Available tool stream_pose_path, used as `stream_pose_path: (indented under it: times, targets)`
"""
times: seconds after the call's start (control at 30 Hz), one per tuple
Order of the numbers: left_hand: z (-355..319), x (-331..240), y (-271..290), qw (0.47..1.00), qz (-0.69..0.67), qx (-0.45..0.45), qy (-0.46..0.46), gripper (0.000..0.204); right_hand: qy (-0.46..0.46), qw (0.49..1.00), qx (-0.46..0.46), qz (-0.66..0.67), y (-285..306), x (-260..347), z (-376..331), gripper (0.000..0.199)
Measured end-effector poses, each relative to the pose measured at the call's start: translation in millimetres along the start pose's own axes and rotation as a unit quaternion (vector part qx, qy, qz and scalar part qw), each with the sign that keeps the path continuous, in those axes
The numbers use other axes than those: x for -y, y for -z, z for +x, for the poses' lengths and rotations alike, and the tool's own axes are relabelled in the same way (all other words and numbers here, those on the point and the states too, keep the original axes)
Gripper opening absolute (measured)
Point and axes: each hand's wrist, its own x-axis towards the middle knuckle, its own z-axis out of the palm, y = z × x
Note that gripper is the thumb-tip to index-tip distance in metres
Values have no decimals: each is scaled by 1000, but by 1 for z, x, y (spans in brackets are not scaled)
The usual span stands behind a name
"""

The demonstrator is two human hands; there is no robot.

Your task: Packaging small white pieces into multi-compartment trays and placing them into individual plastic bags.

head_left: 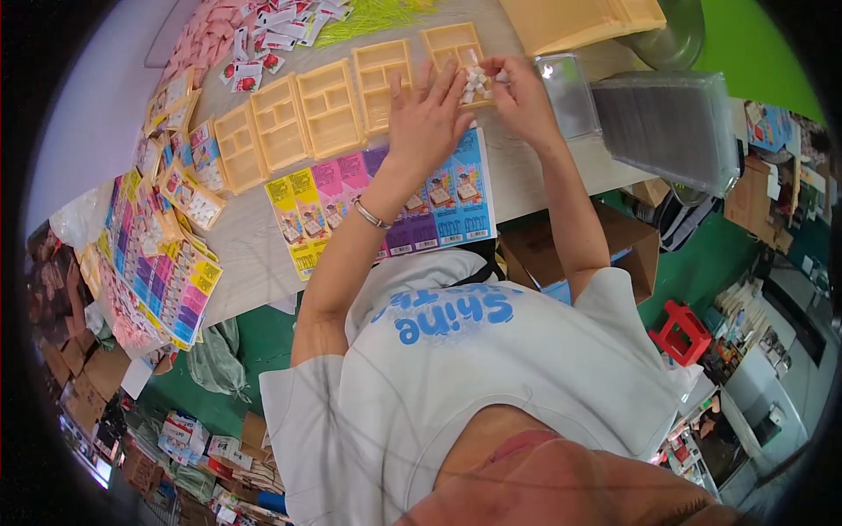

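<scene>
My left hand [427, 118] is open, fingers spread, beside the white pieces [476, 85] in the end tray [450, 39]. My right hand [522, 98] curls at their other side; I can't tell whether it grips 1. Left of my hands, 4 more trays [330, 110] line the desk [250, 263]. A colorful sheet [474, 188] lies under my left forearm.

The printed sheet [326, 186] allows low passage at its left; trays [329, 107] obstruct beyond.

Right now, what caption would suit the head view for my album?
Left hand and right hand at small white pieces in the rightmost yellow compartment tray of a row.
</scene>
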Motion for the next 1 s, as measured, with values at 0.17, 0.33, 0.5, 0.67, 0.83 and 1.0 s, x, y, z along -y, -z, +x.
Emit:
stream_pose_path:
  times: [0.17,0.33,0.5,0.67,0.83,1.0]
  targets:
    - [-3,-2,4,997,-6,65,32,71,48,999,6,-16,-23,18,2,26]
    - [-5,4,9,997,-30,39,64,65,21,1000,9,-5,-19,18,-11,26]
    - [-3,9,6,999,-23,38,20,58,56,996,-38,57,-7,14,-19,26]
    - [-6,10,7,998,-39,54,5,54,63,992,-72,-87,5,7,-23,24]
    - [-2,15,8,999,-48,13,-20,51,144,971,-6,-191,8,5,-25,20]
    - [-5,5,10,998,-13,49,-23,60,183,961,-18,-208,9,3,-28,23]
